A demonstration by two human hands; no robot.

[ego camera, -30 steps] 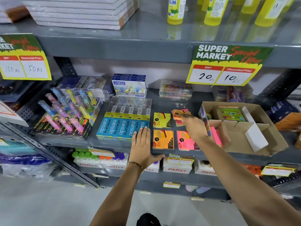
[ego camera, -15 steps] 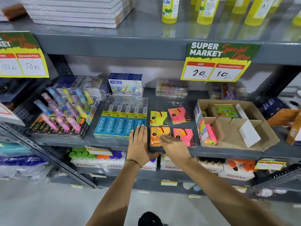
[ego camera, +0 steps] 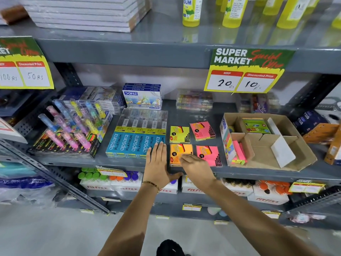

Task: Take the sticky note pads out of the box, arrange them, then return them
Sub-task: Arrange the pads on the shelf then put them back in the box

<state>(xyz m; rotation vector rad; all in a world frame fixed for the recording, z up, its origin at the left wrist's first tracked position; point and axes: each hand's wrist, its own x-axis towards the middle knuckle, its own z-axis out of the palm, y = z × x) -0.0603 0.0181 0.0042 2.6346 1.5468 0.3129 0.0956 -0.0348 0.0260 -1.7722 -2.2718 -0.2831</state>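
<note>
My right hand (ego camera: 198,168) rests flat, fingers on orange pad (ego camera: 180,154), gripping nothing. Left hand (ego camera: 158,163) flat, empty. Pad looks light, wrapper slick: pinch side edges.

A shelf sign (ego camera: 247,71) reads "SUPER MARKET", "MRP 20 Rs", "Discounted Price 10 Rs". A left sign (ego camera: 24,65) shows "100 Rs" and "50 Rs". Blue pencil packs (ego camera: 134,143) read "apsara PLATINUM". An oil pastel box (ego camera: 142,97) reads "DOMS". White boxes (ego camera: 267,199) below read "fitfizz". A yellow bottle (ego camera: 191,11) reads "GUM".
</note>
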